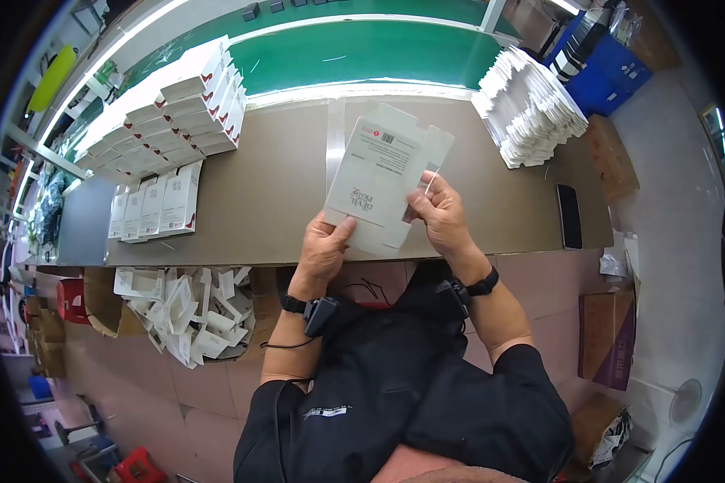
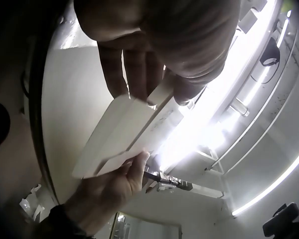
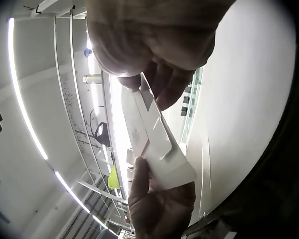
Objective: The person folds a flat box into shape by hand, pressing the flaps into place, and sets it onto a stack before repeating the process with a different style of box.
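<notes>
A flat, unfolded white carton [image 1: 383, 179] with printed text and a barcode is held above the brown table's near edge [image 1: 242, 253]. My left hand [image 1: 324, 245] grips its lower left corner, thumb on top. My right hand [image 1: 437, 211] pinches its right side flap. In the left wrist view the carton [image 2: 124, 134] runs edge-on between the left hand's fingers [image 2: 134, 69] and the other hand [image 2: 112, 186]. The right wrist view shows the carton [image 3: 157, 144] pinched by the right hand's fingers [image 3: 159, 82].
Folded white boxes [image 1: 185, 105] are stacked at the table's left, with flat ones [image 1: 157, 203] laid in front. A pile of flat carton blanks [image 1: 528, 105] sits at the right. A black phone [image 1: 569, 216] lies near the right edge. White inserts [image 1: 189, 310] fill a box below.
</notes>
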